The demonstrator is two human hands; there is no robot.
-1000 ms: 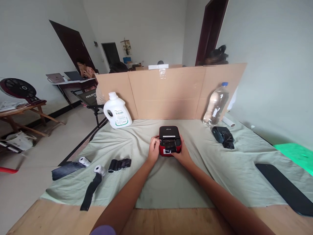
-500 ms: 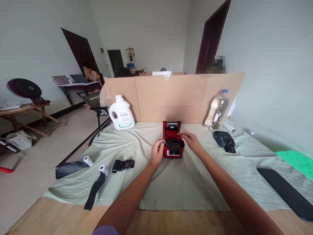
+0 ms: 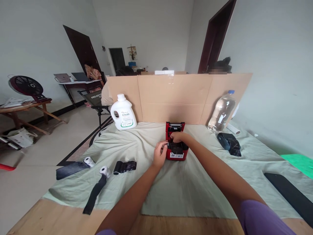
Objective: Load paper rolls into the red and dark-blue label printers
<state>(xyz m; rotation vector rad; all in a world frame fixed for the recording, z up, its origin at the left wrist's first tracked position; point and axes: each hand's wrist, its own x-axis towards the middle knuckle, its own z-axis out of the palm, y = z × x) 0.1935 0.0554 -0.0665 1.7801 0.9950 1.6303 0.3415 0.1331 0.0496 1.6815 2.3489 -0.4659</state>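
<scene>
A small red printer (image 3: 175, 155) stands on the green cloth with its lid raised, and a black roll (image 3: 176, 148) with a loose black strip lies in its bay. My left hand (image 3: 159, 154) grips the printer's left side, fingers bent at its upper edge. My right hand (image 3: 177, 137) reaches into the bay from the right, between the lid and the black roll. Its fingers are curled downward, and their tips are hidden, so what they pinch cannot be seen.
Several rolls with dark strips, including a black roll (image 3: 124, 166), lie left. A white jug (image 3: 124, 112) and a water bottle (image 3: 222, 111) stand before the cardboard screen (image 3: 171, 94). A dark device (image 3: 223, 141) and a long black object (image 3: 288, 192) lie right. People sit beyond.
My right hand has moved left from the printer's right edge into its bay, fingers now curled. My left hand stays at the printer's left side. The view has shifted slightly.
</scene>
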